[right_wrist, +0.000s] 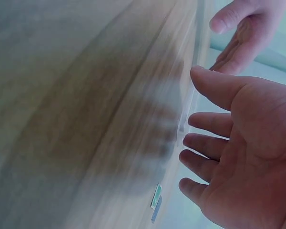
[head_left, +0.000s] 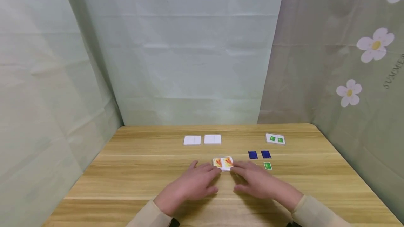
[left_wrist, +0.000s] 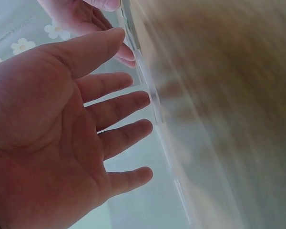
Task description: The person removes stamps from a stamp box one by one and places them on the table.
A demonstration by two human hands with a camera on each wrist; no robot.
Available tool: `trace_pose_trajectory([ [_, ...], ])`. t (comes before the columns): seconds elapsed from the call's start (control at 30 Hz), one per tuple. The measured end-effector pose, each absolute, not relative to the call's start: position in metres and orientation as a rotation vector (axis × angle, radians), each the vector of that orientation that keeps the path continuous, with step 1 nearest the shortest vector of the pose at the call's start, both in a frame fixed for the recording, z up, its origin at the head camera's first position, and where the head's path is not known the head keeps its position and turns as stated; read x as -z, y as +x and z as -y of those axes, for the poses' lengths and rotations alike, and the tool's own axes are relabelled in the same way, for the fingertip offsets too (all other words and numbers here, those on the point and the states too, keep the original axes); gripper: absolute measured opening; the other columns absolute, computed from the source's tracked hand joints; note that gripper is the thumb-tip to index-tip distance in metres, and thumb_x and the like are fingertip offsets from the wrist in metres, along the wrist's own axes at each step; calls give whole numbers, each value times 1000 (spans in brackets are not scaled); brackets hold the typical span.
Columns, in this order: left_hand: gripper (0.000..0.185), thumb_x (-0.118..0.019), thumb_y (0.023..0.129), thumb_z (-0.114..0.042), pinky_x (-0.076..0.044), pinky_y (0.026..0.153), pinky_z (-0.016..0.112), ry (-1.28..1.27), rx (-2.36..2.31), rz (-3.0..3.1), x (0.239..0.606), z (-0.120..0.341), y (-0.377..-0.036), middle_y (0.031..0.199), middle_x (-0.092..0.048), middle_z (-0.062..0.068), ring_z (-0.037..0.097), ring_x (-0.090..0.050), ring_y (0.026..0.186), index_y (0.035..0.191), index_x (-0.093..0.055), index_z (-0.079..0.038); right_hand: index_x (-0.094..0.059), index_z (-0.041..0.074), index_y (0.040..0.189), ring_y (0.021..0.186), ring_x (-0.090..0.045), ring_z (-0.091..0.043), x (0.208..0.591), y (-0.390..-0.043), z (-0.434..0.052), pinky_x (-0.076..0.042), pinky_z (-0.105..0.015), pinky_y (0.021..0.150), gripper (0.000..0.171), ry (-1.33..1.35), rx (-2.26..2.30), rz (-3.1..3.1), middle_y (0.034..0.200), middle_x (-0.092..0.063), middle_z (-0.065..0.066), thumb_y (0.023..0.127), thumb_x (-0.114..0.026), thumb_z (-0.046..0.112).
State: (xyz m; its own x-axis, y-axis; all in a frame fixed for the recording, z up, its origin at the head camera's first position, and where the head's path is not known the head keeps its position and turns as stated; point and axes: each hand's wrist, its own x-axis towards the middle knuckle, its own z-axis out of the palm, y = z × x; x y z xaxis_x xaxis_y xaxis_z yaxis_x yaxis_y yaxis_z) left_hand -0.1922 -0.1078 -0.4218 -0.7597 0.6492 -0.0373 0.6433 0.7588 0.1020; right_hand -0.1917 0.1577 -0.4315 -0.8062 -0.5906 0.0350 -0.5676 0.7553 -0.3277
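Observation:
A white card case (head_left: 222, 163) with two orange pictures lies flat on the wooden table between the hands. My left hand (head_left: 198, 180) is at its near left corner, palm down, fingers spread and loosely straight. From the other side my right hand (head_left: 254, 179) reaches in, its fingertips at the card's right edge. In the wrist views the left palm (left_wrist: 52, 129) and the right palm (right_wrist: 257, 148) show nothing held. Whether the fingertips touch the card cannot be made out. A small green tile (head_left: 267, 165) lies just beyond the right hand, which partly hides another small piece.
Two dark blue tiles (head_left: 253, 155) lie right of the card. Farther back are two blank white cards (head_left: 192, 140) and, at the right, a white card (head_left: 275, 138) with two green squares. Cloth curtains (head_left: 189, 62) surround the wooden table (head_left: 142, 171).

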Motion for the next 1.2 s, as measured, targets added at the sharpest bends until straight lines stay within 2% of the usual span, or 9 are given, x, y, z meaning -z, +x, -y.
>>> trace_pose_trajectory([
  [0.6,57,-79,103,-41,-35,122,69,1093,-157,-2884,416,112,-186,153,-64,3,25,-54,148,152,-65,-16,-66,4,150,144,-55,-44,435,-186,-156,-46,-63,117,63,-966,511,-2895,159,-57,-21,98,-86,35],
  [0.73,56,-82,102,-37,-44,119,60,1139,-215,-2914,418,112,-193,149,-67,3,23,-60,141,150,-67,-13,-64,2,152,144,-56,-44,433,-188,-156,-47,-63,116,65,-926,568,-2906,159,-57,-21,99,-86,33],
  [0.9,56,-84,101,-32,-53,111,49,1147,-359,-2945,421,110,-209,146,-67,6,26,-64,133,148,-67,-8,-60,0,155,145,-54,-46,430,-195,-154,-46,-65,115,70,-835,670,-2932,160,-55,-22,99,-86,32],
  [1.2,65,-89,97,-32,-53,111,48,981,-482,-2913,426,104,-229,148,-65,10,30,-63,132,151,-64,-6,-59,-1,155,148,-51,-46,431,-212,-141,-47,-64,115,72,-728,672,-2947,164,-52,-21,98,-88,30],
])
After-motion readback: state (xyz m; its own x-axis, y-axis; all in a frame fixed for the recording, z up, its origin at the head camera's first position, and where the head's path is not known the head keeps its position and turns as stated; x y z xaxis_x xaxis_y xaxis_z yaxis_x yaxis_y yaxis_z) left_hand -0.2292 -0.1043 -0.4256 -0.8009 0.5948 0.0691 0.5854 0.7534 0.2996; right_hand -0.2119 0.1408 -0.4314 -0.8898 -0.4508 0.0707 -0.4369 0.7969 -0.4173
